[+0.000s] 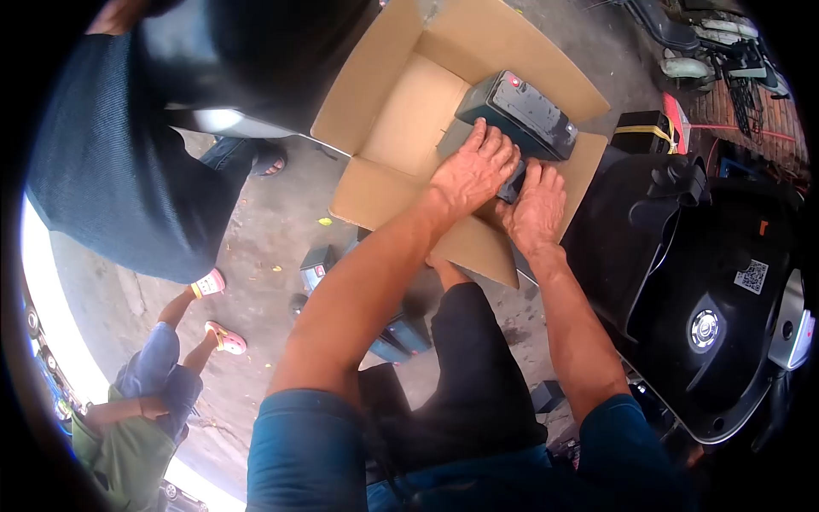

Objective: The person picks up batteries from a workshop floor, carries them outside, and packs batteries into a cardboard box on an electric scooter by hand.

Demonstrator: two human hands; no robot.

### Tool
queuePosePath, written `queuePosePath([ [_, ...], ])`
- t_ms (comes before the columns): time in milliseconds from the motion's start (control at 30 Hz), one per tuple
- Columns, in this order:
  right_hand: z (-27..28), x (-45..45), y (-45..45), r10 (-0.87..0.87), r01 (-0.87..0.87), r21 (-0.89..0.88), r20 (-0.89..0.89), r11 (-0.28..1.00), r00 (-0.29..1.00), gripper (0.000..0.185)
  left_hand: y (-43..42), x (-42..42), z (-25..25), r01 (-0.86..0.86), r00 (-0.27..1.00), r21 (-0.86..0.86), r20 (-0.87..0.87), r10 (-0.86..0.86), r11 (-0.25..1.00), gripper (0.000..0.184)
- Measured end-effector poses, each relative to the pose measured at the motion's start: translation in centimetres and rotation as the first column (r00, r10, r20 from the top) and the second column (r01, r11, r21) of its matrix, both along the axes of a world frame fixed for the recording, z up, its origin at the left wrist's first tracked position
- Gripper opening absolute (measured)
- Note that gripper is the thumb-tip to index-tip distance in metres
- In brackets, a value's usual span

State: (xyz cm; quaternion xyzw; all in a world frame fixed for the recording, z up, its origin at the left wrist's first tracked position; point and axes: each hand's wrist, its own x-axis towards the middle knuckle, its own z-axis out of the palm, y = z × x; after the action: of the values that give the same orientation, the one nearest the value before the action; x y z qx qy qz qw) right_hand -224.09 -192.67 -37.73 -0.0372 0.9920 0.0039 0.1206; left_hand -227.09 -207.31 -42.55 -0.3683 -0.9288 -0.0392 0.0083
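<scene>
An open cardboard box point(384, 183) sits in front of me with its flaps folded out. Inside, toward its right side, is a dark battery point(533, 115) with a red-marked terminal. Nearer to me is a second dark battery point(512, 183), mostly covered by my hands. My left hand point(478, 166) lies over its left part, fingers bent and close to the first battery. At its right end, my right hand point(536, 205) grips with fingers curled along the side, inside the box's near right edge. How deep the second battery sits is hidden.
Several dark batteries point(401, 339) stand on the ground below my left arm. A black scooter body point(682, 290) is close on the right. Another person point(128, 171) in dark clothes stands at the left; a person in pink clogs point(226, 337) is farther down. A black case point(640, 132) lies behind.
</scene>
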Motion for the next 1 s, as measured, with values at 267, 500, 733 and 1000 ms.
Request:
queuePosePath([
  [267, 1.4, -6.0, 0.7, -0.187, 0.19, -0.192, 0.034, 0.963, 0.982, 0.071, 0.3, -0.1, -1.1, 0.18, 0.984, 0.033, 0.008, -0.18, 0.983, 0.038],
  [500, -0.8, -14.7, -1.6, -0.12, 0.083, 0.139, 0.284, 0.987, 0.951, 0.076, 0.3, -0.6, -1.1, 0.173, 0.984, 0.103, 0.036, -0.177, 0.98, 0.044],
  [733, -0.5, -16.5, -0.5, 0.046, -0.124, 0.193, 0.366, 0.973, 0.93, 0.081, -1.1, -2.0, 5.1, 0.01, 0.919, -0.104, 0.393, 0.031, 0.995, 0.069],
  [1000, -1.7, -16.7, 1.8, 0.055, -0.074, 0.022, 0.475, 0.997, 0.879, 0.087, -10.5, 2.5, 14.2, -0.001, 0.993, -0.118, 0.117, 0.015, 0.993, 0.047],
])
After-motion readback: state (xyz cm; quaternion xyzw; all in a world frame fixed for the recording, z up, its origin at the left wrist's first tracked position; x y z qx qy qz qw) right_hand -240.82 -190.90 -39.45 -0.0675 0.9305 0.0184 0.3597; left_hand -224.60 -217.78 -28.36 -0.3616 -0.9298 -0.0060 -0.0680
